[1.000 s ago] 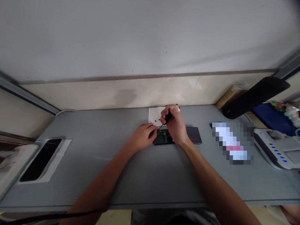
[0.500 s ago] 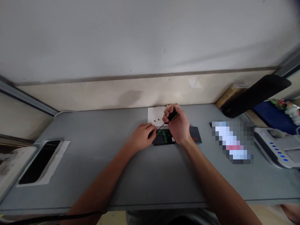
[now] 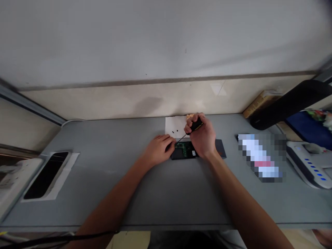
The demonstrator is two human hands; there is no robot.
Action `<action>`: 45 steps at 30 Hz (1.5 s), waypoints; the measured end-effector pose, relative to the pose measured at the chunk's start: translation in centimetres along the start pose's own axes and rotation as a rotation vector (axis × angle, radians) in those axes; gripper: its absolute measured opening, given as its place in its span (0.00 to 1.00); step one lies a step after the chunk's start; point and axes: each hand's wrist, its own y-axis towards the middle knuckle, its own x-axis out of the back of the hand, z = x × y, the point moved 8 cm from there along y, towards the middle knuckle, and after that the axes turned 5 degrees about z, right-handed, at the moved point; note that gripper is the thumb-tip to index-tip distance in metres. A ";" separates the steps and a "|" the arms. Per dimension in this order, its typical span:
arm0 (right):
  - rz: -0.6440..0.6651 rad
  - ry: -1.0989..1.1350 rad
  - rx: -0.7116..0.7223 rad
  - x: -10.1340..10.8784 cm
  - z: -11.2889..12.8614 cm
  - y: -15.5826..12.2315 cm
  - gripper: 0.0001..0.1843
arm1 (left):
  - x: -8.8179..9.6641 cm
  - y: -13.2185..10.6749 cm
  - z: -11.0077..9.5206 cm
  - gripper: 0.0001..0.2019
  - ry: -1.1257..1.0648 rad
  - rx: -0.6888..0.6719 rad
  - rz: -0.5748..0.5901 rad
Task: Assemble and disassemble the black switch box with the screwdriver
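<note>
Right hand (image 3: 204, 138) is clamping the black screwdriver (image 3: 195, 127) handle, shaft slanting down-left toward the far left corner of the open dark case (image 3: 177, 154). Case is lying flat on the grey desk (image 3: 145, 200), below and left of that grip, long axis running left-right, green board (image 3: 184, 149) showing. Left hand (image 3: 158, 151) is resting at its left end, fingertips just beside the driver tip, so nearer; can't tell if they're pinching anything.
</note>
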 end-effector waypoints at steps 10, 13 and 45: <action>0.299 -0.411 0.130 -2.2 0.0 -1.0 0.17 | 0.4 -0.9 0.5 0.08 -0.097 0.465 0.310; 0.282 -0.560 0.195 -2.2 0.5 -0.9 0.20 | 0.7 -1.3 0.4 0.09 -0.145 0.563 0.379; 0.145 -0.257 0.015 -0.8 -0.8 -0.2 0.22 | -0.2 -1.6 -0.8 0.11 0.157 0.650 0.273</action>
